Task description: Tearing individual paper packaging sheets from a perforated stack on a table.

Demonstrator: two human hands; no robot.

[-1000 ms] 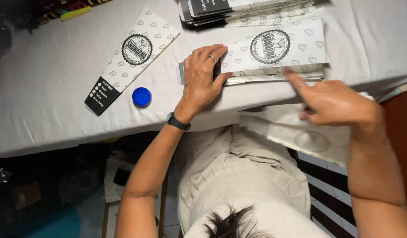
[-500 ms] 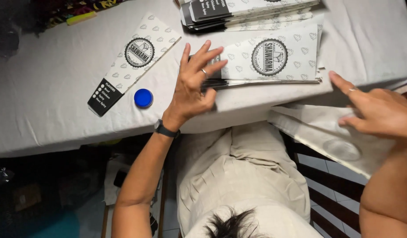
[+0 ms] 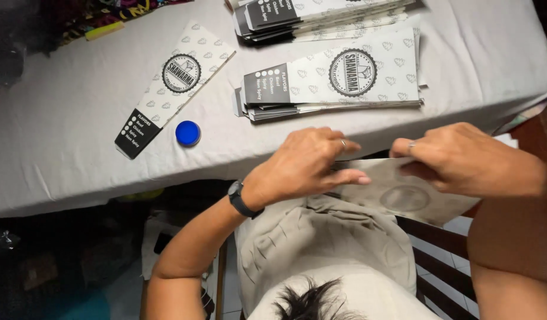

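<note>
Grey cloth (image 3: 60,172) is seen over the table in the head view, filling the upper part of the frame. Only this one view is given.

Low in the middle of the frame, a pale paper sleeve (image 3: 404,198) is held over the person's lap, just below the table edge. A faint round mark is seen through it. The left hand (image 3: 303,166) is curled at the sleeve's left end, and the paper is pinched between the thumb and the fingers. A ring is seen on one finger, and a black watch (image 3: 241,198) is worn on the wrist. The right hand (image 3: 463,160) is laid on the upper right part of the sleeve with its fingers bent and close together. A ring is worn there too. How the paper is gripped under that hand cannot be told.

Just above the hands, in the upper middle, a stack of flat sleeves (image 3: 333,83) is laid on the cloth. White paper with small grey shapes, a round black mark and a black end are seen on the top one. A second stack (image 3: 315,18) is found at the top edge. One single sleeve (image 3: 173,89) is laid slanted in the upper left. A small blue cap (image 3: 188,133) is placed just beside its black end.
</note>
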